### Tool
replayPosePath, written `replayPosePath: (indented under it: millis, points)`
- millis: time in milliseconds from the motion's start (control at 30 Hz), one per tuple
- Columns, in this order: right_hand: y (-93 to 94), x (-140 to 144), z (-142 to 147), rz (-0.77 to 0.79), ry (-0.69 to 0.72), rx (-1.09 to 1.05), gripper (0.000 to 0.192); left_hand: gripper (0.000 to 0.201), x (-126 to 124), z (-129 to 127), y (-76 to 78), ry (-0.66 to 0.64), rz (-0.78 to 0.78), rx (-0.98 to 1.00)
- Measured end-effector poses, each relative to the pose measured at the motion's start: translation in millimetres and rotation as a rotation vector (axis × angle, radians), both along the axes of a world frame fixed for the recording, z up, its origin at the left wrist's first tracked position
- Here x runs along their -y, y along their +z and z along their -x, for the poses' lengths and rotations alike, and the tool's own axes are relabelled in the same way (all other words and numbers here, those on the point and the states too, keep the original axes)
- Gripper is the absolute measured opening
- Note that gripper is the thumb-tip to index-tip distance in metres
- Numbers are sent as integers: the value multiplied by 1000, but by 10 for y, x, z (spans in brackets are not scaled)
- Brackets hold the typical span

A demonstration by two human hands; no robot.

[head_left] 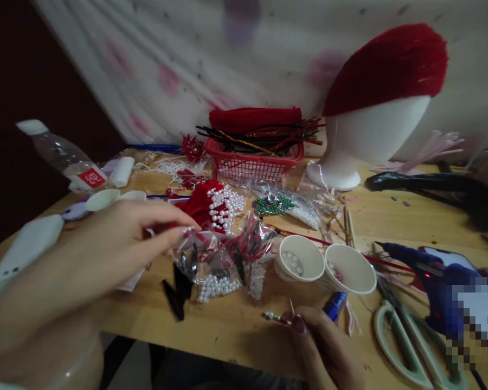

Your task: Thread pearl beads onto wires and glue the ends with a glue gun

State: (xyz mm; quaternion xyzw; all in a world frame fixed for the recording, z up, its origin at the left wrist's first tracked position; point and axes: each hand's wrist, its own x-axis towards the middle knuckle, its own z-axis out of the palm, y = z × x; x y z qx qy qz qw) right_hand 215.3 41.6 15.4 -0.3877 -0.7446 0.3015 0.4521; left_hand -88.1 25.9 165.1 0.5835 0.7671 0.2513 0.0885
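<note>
My left hand (122, 238) reaches across the table from the left, its thumb and forefinger pinched at the top edge of a small clear plastic bag (211, 252). Below that pinch lies a bag of white pearl beads (217, 287). Near the front edge, my right hand (325, 346) is closed around a thin beaded piece (274, 317) with white, green and red beads on it. A pale thin tip sticks up beside its thumb; I cannot tell what it belongs to. Two paper cups, one with white beads (300, 244) and one with reddish beads (360, 254), stand just beyond.
Scissors (398, 346) and a blue glue gun (435, 281) with a red light lie at right. A red basket (252, 162) and a white foam head (370, 130) with a red covering stand behind. A bottle (69, 157) leans at left, near a white phone (28, 246).
</note>
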Motion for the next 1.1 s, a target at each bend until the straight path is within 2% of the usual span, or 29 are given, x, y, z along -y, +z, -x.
replayPosePath:
  millis: [67,167,267,400,500,567,667,767,1000,1100]
  points:
    - [3,-57,-10,-88,196,29,11,30,55,-27,-102,-52,106,-66]
    - [36,-50,110,-148,510,71,23,50,102,-82,-294,-10,113,-137]
    - [56,81,323,-88,469,145,24,54,115,-103,-397,-49,196,-86]
    - [28,212,494,-44,421,325,32,46,60,-49,-316,-172,261,-69]
    - [-31,220,493,-40,403,443,47,44,-36,-4,-214,-301,494,62]
    - [-76,219,477,-32,393,486,54,50,-109,-3,-206,-410,599,116]
    - [-125,234,474,-39,379,482,60,42,-194,-46,-313,-558,564,51]
    - [-136,248,481,-49,398,474,60,29,-236,-103,-468,-557,538,-15]
    - [-83,276,486,-81,364,519,45,36,-245,-84,-635,-598,535,110]
    - [-111,332,546,-68,313,535,42,43,-226,-40,-702,-595,623,227]
